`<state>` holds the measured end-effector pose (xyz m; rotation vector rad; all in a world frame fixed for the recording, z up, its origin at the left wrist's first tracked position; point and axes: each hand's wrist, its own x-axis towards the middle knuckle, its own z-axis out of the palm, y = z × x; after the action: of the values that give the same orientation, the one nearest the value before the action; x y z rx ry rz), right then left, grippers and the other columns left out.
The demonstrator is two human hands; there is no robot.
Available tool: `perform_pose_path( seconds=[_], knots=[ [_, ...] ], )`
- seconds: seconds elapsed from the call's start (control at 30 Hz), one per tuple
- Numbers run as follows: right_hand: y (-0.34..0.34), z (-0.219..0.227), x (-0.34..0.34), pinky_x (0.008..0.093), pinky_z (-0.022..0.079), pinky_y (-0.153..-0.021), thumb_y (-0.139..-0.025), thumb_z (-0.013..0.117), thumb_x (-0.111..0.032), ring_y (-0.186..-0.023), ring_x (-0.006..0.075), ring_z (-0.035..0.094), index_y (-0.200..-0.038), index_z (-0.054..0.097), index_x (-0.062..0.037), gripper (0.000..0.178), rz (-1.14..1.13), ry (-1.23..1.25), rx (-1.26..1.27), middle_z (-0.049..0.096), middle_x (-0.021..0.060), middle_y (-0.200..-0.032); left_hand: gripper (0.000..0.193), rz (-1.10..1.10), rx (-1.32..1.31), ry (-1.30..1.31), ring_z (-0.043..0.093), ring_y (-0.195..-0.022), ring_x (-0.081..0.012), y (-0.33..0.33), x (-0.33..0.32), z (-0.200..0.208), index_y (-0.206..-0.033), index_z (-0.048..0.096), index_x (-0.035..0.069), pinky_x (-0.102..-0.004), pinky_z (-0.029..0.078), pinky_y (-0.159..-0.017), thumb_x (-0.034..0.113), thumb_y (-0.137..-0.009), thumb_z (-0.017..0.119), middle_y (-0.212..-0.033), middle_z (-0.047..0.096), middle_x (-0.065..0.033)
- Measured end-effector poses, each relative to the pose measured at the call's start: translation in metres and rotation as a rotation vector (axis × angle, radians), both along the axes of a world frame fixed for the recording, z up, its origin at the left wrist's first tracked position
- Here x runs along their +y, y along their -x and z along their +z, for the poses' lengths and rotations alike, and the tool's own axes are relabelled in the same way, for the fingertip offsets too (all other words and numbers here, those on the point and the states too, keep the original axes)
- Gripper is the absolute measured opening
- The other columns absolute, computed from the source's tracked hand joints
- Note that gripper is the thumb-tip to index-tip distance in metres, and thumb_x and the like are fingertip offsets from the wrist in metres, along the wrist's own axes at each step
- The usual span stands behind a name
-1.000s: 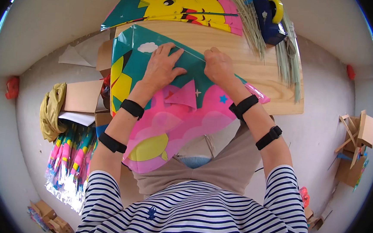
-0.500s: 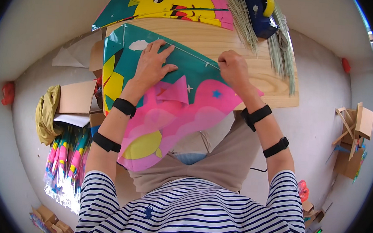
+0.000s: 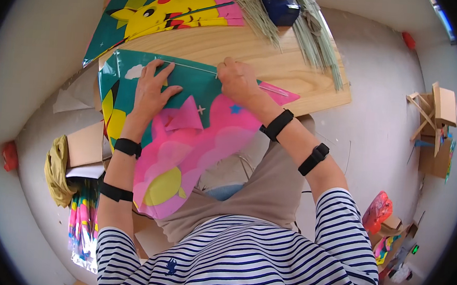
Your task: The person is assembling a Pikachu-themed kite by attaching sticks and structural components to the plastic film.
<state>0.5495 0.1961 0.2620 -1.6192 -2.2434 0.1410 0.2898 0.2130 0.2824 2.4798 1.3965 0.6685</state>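
A colourful kite sheet (image 3: 186,134), teal at the top and pink below with yellow shapes, lies across a wooden board (image 3: 256,54) and hangs over my lap. My left hand (image 3: 153,87) rests flat on the teal part, fingers spread. My right hand (image 3: 236,79) pinches a thin pale stick (image 3: 191,67) that runs along the sheet's upper edge. Both forearms wear black bands.
A second kite (image 3: 163,11) with a yellow cartoon figure lies at the board's far end beside a bundle of thin green sticks (image 3: 300,25) and a blue object (image 3: 281,0). Folded kites (image 3: 83,217), cardboard (image 3: 85,143) and a yellow cloth (image 3: 59,170) sit at my left. Wooden pieces (image 3: 434,120) stand at the right.
My head has tilted, so the board and kite sit lower in view. My right hand has slid right along the sheet's top edge. The left hand stays pressed on the teal part.
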Motion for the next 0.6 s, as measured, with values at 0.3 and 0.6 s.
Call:
perform_pose_path(
  seconds=[0.3, 0.6],
  knots=[
    [-0.060, 0.002, -0.032, 0.0486, 0.052, -0.070, -0.072, 0.063, -0.001, -0.081, 0.0404, 0.064, -0.078, 0.062, -0.0022, 0.006, 0.004, -0.006, 0.136, 0.062, 0.0180, -0.087, 0.060, 0.001, 0.030, 0.065, 0.049, -0.123, -0.0375, -0.007, 0.002, 0.004, -0.130, 0.063, 0.007, -0.0443, 0.042, -0.103, 0.025, -0.076, 0.082, -0.134, 0.050, -0.0167],
    [-0.122, 0.001, -0.073, 0.0471, 0.051, -0.069, -0.074, 0.061, 0.000, -0.079, 0.0392, 0.062, -0.079, 0.058, -0.0022, 0.006, -0.081, 0.004, 0.093, 0.058, 0.0168, -0.085, 0.059, -0.030, 0.027, 0.054, 0.049, -0.123, -0.0380, -0.005, 0.003, 0.003, -0.130, 0.063, 0.008, -0.0435, 0.042, -0.104, 0.024, -0.077, 0.082, -0.134, 0.051, -0.0174]
  ],
)
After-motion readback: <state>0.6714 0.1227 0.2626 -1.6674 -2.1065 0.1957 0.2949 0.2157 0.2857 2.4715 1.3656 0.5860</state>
